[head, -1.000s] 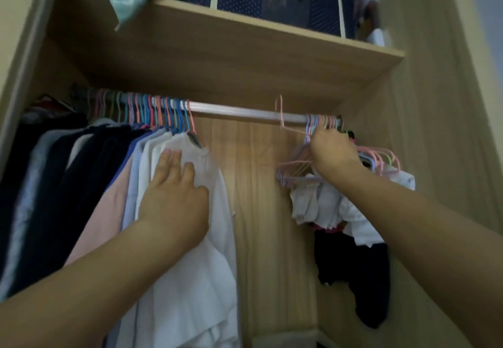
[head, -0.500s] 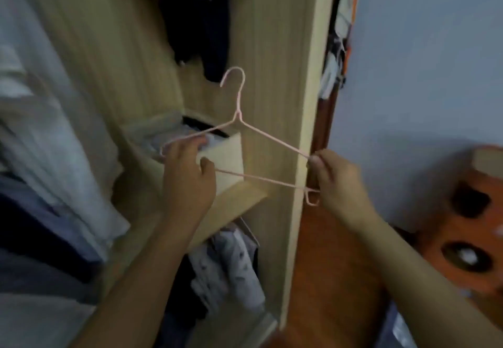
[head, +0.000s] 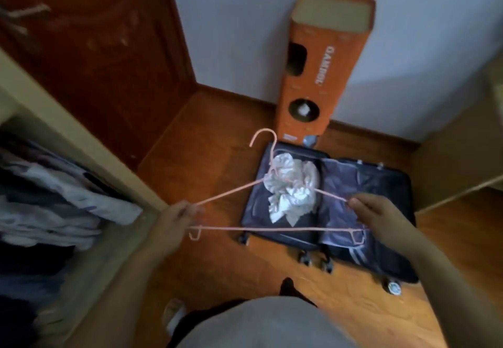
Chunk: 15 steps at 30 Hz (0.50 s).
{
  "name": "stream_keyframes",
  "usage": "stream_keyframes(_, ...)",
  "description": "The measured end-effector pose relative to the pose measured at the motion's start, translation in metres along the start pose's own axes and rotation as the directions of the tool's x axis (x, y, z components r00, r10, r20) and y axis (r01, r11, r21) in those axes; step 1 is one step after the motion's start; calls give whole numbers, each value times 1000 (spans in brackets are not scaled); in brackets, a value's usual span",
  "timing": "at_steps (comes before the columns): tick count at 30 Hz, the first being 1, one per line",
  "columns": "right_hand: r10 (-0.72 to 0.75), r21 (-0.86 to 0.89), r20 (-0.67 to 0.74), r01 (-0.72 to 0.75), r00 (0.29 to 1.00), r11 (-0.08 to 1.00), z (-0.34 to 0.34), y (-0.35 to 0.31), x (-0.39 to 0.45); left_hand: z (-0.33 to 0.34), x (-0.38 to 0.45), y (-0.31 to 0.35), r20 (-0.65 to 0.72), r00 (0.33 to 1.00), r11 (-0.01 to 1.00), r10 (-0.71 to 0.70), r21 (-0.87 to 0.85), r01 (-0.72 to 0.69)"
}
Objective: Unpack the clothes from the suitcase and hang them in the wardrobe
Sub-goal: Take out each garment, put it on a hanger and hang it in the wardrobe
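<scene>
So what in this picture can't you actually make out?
Head view, the only one:
- White garment in the suitcase: crumpled, so its type is unclear.
- Wardrobe clothes: blurred by motion and cut off by the left edge.
- Orange box: lettering too blurred to read surely.
- Right hand on the hanger: its far end is hidden.

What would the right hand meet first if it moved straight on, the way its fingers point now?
Probably the crumpled white garment in the open suitcase. The right hand, pinching the pink hanger, points toward it, though depth is unclear.
</scene>
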State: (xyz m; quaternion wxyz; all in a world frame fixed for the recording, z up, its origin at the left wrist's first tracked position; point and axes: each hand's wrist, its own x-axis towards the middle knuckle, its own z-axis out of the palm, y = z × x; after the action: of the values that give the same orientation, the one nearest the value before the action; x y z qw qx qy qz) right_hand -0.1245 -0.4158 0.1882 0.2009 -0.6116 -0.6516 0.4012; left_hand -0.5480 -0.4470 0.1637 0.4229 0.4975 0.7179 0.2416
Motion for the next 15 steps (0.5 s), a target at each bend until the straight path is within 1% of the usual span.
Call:
stream_keyframes(1,78,-49,-7,-78,997,996,-17,31,-5,25,-1,17,85,996,1000,-15,-19,16)
stream_keyframes(2,168,-101,14,-166,986,981,-32,62,-9,49,0,29,169,985,999,-27,-15,30)
stream_keyframes(3,283,-132,71,-273,956,953,-41,81,-14,72,2,40,247,968,999,-41,-13,45)
stream_keyframes(4,344,-136,158,-324,926,936,-44,99,-18,94,5,49,308,951,999,-41,-7,46)
stream_keyframes(5,380,-93,217,-369,899,925,-43,111,-19,114,12,56,355,934,1000,-25,-2,28)
stream_keyframes(7,399,40,264,-424,878,905,-35,112,-17,154,28,70,451,892,999,14,23,-27)
stream_keyframes(9,437,180,216,-475,873,861,-27,108,-4,188,50,83,543,839,997,20,51,-57)
stream_keyframes(10,483,252,159,-509,861,823,-24,109,4,203,64,86,571,821,995,26,67,-78)
stream_keyframes(11,530,316,71,-523,845,791,-23,115,13,220,82,84,585,811,993,34,70,-92)
stream_keyframes(12,576,362,2,-537,818,762,-22,125,23,237,102,80,583,812,993,31,76,-93)
stream_keyframes(13,612,406,-28,-550,791,730,-21,136,33,255,124,72,560,828,992,23,91,-89)
stream_keyframes(15,680,440,-60,-592,730,675,-17,170,56,292,167,53,486,874,979,3,177,-101)
